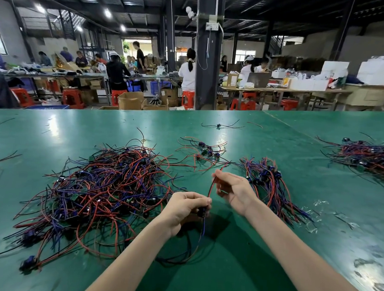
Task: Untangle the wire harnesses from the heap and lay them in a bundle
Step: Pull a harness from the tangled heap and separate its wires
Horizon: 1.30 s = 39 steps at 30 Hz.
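A big tangled heap of red, blue and black wire harnesses (103,185) lies on the green table (235,271) to my left. A straightened bundle of harnesses (272,184) lies to the right, just behind my right hand. My left hand (186,209) grips the dark connector end of one harness (209,192), and blue and black wires hang from it below. My right hand (233,189) pinches that harness's red wire higher up, so the wire runs taut between both hands above the table.
A small loose group of harnesses (205,151) lies behind the hands, one stray harness (219,125) farther back, and another pile (370,156) at the far right. Clear plastic scraps (322,204) lie right of the bundle. People work at benches beyond the table.
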Available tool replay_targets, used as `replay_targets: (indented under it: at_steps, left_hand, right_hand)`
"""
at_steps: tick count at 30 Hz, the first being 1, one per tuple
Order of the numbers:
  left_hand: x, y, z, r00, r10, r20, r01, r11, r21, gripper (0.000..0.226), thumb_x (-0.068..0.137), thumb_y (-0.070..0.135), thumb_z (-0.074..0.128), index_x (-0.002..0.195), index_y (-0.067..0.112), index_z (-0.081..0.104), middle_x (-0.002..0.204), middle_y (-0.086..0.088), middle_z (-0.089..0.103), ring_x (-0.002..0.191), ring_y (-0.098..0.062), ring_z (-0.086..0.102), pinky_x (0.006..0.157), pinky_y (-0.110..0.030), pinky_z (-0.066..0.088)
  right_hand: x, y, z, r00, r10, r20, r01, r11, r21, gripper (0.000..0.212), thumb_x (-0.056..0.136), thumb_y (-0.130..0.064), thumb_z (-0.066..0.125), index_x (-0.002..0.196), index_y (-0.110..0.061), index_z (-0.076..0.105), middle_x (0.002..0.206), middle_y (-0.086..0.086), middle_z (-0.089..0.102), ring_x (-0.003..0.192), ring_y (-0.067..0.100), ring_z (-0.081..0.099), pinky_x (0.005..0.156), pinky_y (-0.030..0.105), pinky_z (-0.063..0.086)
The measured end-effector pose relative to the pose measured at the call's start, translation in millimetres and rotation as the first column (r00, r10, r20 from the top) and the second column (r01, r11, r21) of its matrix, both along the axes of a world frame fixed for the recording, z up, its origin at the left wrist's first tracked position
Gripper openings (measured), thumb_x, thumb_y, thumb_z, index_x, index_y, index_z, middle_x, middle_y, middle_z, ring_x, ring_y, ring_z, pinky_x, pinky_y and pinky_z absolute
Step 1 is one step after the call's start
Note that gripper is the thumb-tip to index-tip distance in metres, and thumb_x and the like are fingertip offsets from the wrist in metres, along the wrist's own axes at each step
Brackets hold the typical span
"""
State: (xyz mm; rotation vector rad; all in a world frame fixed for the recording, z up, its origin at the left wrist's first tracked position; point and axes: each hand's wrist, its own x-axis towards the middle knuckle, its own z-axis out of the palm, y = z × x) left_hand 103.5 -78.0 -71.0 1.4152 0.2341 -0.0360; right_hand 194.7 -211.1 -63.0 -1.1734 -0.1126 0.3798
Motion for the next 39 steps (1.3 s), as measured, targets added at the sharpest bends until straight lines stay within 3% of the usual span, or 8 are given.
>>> replay_targets:
  at_steps: [6, 11, 14, 16, 25, 29, 35, 39]
  left_hand:
    - [0, -2, 1, 1.0, -0.009, 0.002, 0.009, 0.999, -0.051, 0.012, 0.081, -0.006, 0.065, 0.071, -0.003, 0.062, 0.056, -0.009, 0.062, 0.049, -0.014, 0.059, 0.059, -0.028, 0.058]
    - [0, 0, 3, 1.0, -0.007, 0.005, 0.007, 0.998, -0.057, 0.015, 0.083, -0.009, 0.062, 0.069, -0.003, 0.062, 0.054, -0.008, 0.061, 0.048, -0.013, 0.059, 0.061, -0.029, 0.06]
    - [-1, 0, 3, 1.0, -0.009, 0.007, 0.009, 0.999, -0.035, 0.016, 0.083, -0.009, 0.062, 0.068, -0.004, 0.062, 0.054, -0.008, 0.061, 0.048, -0.014, 0.058, 0.062, -0.029, 0.06]
    - [-2, 0, 2, 1.0, -0.013, 0.007, 0.013, 1.0, -0.017, 0.016, 0.082, -0.009, 0.063, 0.067, -0.003, 0.062, 0.054, -0.008, 0.061, 0.048, -0.014, 0.057, 0.063, -0.03, 0.06]
    - [-1, -1, 0, 1.0, -0.013, 0.009, 0.013, 1.0, -0.006, 0.014, 0.082, -0.008, 0.065, 0.069, -0.003, 0.064, 0.057, -0.01, 0.062, 0.05, -0.015, 0.059, 0.065, -0.031, 0.06]
    - [-1, -2, 0, 0.999, -0.036, 0.004, 0.036, 0.999, 0.013, 0.013, 0.081, -0.007, 0.066, 0.069, -0.003, 0.064, 0.057, -0.01, 0.062, 0.05, -0.015, 0.058, 0.064, -0.03, 0.06]
    - [-2, -3, -3, 0.997, -0.079, -0.003, 0.079, 0.996, 0.043, 0.011, 0.081, -0.004, 0.068, 0.071, -0.002, 0.064, 0.058, -0.009, 0.063, 0.049, -0.014, 0.056, 0.058, -0.026, 0.056]
    - [-2, -4, -3, 0.996, -0.093, 0.002, 0.093, 0.993, 0.073, 0.013, 0.082, -0.004, 0.067, 0.069, -0.002, 0.063, 0.058, -0.009, 0.063, 0.049, -0.016, 0.055, 0.057, -0.026, 0.056]
  right_hand:
    - [11, -8, -3, 0.988, -0.155, 0.017, 0.155, 0.988, 0.007, 0.014, 0.084, -0.007, 0.067, 0.069, -0.005, 0.069, 0.057, 0.002, 0.067, 0.046, 0.006, 0.054, 0.045, 0.017, 0.047]
    - [18, -9, -12, 0.923, -0.234, 0.305, 0.297, 0.938, -0.179, 0.014, 0.079, -0.005, 0.073, 0.068, -0.012, 0.071, 0.059, 0.003, 0.063, 0.052, 0.011, 0.051, 0.055, 0.019, 0.049]
    - [21, -13, -16, 0.876, -0.144, 0.46, 0.314, 0.895, -0.317, 0.008, 0.081, -0.003, 0.07, 0.086, -0.008, 0.074, 0.07, 0.009, 0.065, 0.059, 0.014, 0.052, 0.062, 0.023, 0.049]
    - [21, -14, -17, 0.863, -0.075, 0.5, 0.293, 0.88, -0.375, 0.016, 0.084, 0.0, 0.065, 0.099, -0.002, 0.071, 0.074, 0.008, 0.067, 0.062, 0.013, 0.056, 0.062, 0.018, 0.051]
    - [22, -17, -5, 0.989, -0.071, 0.132, 0.081, 0.994, -0.067, 0.014, 0.088, 0.007, 0.055, 0.091, 0.0, 0.067, 0.06, 0.001, 0.069, 0.053, 0.006, 0.063, 0.053, 0.017, 0.052]
    - [22, -18, -4, 0.992, -0.066, 0.103, 0.075, 0.994, -0.085, 0.017, 0.089, 0.009, 0.053, 0.092, -0.002, 0.067, 0.06, 0.001, 0.069, 0.054, 0.007, 0.064, 0.054, 0.018, 0.053]
    - [19, -14, 0, 0.991, -0.128, 0.048, 0.13, 0.991, -0.021, 0.005, 0.079, 0.002, 0.067, 0.079, -0.002, 0.067, 0.062, 0.007, 0.071, 0.053, 0.011, 0.064, 0.051, 0.022, 0.054]
    - [21, -16, 1, 0.99, -0.138, -0.005, 0.138, 0.99, 0.005, 0.007, 0.076, -0.001, 0.071, 0.077, -0.003, 0.064, 0.058, 0.006, 0.068, 0.044, 0.01, 0.058, 0.05, 0.023, 0.054]
